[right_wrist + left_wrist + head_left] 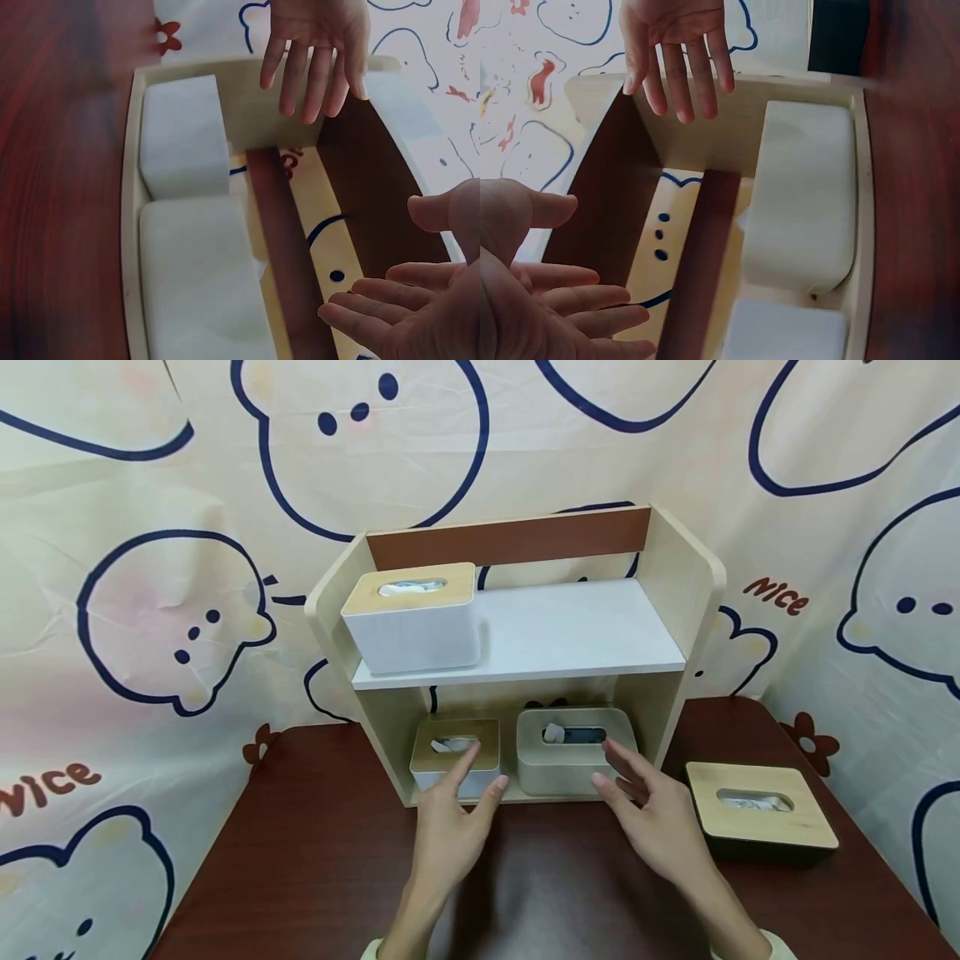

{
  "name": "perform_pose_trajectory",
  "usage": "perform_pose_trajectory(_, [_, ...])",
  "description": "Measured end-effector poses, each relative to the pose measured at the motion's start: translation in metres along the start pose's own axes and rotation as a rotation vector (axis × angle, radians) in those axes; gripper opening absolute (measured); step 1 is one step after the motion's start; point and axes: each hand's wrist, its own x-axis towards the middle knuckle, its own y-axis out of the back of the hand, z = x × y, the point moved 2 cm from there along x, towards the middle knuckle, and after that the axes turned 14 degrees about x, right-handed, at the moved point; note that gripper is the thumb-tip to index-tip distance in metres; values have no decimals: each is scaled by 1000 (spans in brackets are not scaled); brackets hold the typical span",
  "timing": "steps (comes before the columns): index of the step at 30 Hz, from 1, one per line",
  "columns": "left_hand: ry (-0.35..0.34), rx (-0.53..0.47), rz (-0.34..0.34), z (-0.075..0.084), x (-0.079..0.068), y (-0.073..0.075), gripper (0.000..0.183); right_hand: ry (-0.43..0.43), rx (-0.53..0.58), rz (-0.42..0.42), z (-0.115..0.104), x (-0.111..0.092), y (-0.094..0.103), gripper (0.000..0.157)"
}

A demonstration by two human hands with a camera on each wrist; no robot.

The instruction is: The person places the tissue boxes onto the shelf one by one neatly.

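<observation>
My left hand (455,831) hovers with fingers extended before the small tissue box (455,752) with a wooden lid, at the lower shelf's left. My right hand (654,814) is held with loose, extended fingers in front of the pale grey-green tissue box (576,750) beside it. Neither hand holds anything. In the left wrist view, the grey-green tissue box (802,199) and part of the white box (784,330) show from the front. Both boxes also appear in the right wrist view, the white box (184,139) beyond the grey-green one (202,277).
A larger white tissue box (412,622) with a wooden lid stands on the upper shelf (570,627), at its left. Right of the shelf unit, a dark tissue box (761,810) with a wooden lid sits on the brown table (300,860). A cartoon-printed cloth (165,627) hangs behind.
</observation>
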Motion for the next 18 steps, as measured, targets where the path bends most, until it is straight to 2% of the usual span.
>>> perform_pose_trajectory(7, [-11,-30,-67,7,-3,-24,57,-39,-91,40,15,-6,23,56])
perform_pose_trajectory(12, [-43,-59,-115,14,-4,-40,58,-48,-172,78,24,-8,43,57])
perform_pose_trajectory(18, [-85,-46,-176,20,-6,-61,61,-92,-229,111,37,-11,71,61])
